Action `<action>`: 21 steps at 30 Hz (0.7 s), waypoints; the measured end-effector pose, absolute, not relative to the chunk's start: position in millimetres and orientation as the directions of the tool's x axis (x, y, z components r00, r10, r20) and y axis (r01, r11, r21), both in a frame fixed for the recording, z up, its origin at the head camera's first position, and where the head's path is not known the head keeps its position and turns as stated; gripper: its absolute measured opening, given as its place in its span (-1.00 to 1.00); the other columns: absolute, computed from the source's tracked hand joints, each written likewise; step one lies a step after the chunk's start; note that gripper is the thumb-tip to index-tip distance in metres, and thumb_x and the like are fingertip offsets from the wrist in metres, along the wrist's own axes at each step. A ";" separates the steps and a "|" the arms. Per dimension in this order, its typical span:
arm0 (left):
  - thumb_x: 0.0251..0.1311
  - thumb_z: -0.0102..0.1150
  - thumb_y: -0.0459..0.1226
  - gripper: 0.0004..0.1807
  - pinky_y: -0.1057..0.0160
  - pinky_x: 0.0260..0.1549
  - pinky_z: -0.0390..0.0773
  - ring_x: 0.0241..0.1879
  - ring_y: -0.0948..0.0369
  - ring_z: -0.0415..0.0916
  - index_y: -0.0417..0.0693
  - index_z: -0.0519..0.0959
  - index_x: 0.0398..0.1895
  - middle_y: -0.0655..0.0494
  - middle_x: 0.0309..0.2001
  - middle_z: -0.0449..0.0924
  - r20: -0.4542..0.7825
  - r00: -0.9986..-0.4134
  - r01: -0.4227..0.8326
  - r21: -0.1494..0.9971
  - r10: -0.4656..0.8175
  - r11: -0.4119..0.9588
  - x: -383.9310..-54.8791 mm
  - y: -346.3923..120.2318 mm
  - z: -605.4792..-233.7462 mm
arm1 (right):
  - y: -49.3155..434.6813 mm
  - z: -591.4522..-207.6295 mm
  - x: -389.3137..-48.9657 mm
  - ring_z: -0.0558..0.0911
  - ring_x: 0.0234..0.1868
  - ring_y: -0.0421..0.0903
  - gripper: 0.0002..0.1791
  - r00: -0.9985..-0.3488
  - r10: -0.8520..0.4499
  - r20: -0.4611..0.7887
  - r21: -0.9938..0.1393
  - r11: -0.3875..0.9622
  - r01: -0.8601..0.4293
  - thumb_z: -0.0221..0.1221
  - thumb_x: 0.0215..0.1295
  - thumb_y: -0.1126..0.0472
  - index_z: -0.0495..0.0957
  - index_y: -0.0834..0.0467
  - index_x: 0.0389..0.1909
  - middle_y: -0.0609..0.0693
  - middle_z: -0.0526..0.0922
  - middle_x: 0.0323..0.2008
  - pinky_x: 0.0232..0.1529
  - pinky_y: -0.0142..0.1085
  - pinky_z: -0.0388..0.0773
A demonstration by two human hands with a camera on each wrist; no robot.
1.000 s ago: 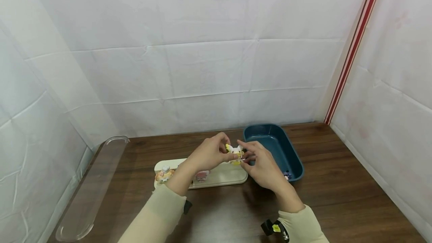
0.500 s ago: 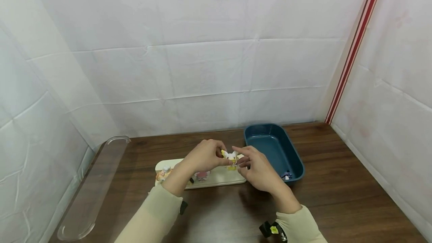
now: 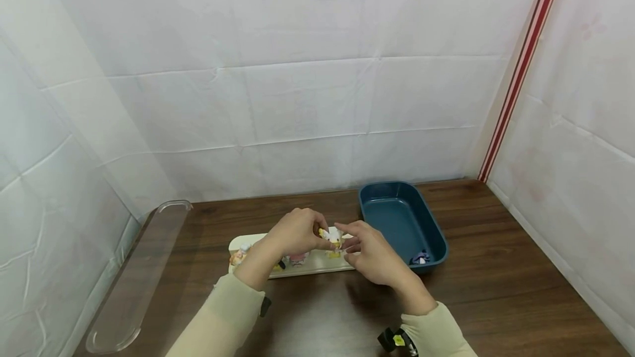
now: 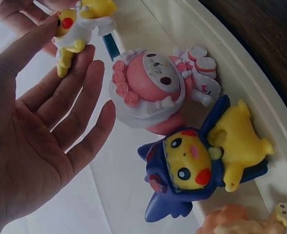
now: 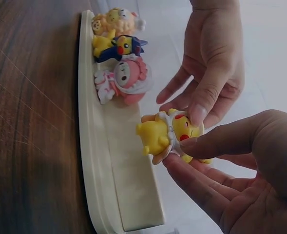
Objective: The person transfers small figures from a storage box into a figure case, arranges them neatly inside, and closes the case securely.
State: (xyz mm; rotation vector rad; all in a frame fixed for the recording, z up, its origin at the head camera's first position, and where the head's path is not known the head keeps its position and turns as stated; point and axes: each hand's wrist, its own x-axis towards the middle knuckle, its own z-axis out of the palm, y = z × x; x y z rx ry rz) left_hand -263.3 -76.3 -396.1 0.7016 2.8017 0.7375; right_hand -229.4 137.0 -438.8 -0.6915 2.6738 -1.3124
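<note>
A small yellow figurine in a white hood (image 5: 165,134) is pinched between both hands, close over the right part of a cream stepped stand (image 3: 317,268). My left hand (image 3: 296,232) grips its head with thumb and fingers. From the other side, my right hand (image 3: 374,254) holds it by thumb and fingertips. Left of it on the stand, a pink figurine in a white bonnet (image 4: 150,85) comes first. Beside that is a yellow figurine in a navy hood (image 4: 189,163), then an orange one with a white hat (image 5: 121,20) at the far end.
A dark blue basin (image 3: 435,223) stands right of the stand, with a small purple figurine (image 3: 420,258) in its near corner. A long clear plastic cover (image 3: 139,280) lies at the left table edge. White sheeting (image 3: 297,98) encloses the wooden table (image 3: 496,269).
Both hands have moved left and down with the yellow figurine, bringing it closer to the stand next to the pink one. The purple figurine in the basin shows more fully.
</note>
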 end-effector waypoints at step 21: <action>0.03 0.59 0.04 -0.67 0.15 -0.34 0.59 -0.46 0.30 0.54 0.11 0.73 -0.25 0.29 -0.38 0.68 -0.100 -0.902 0.357 0.378 0.421 0.854 -263.5 -83.6 -404.1 | 119.9 -455.1 -231.8 0.71 0.10 0.03 -0.30 -0.879 -0.470 0.076 -0.772 0.530 -0.350 0.22 0.31 0.44 0.39 0.15 0.49 0.10 0.48 0.23 0.04 -0.07 0.69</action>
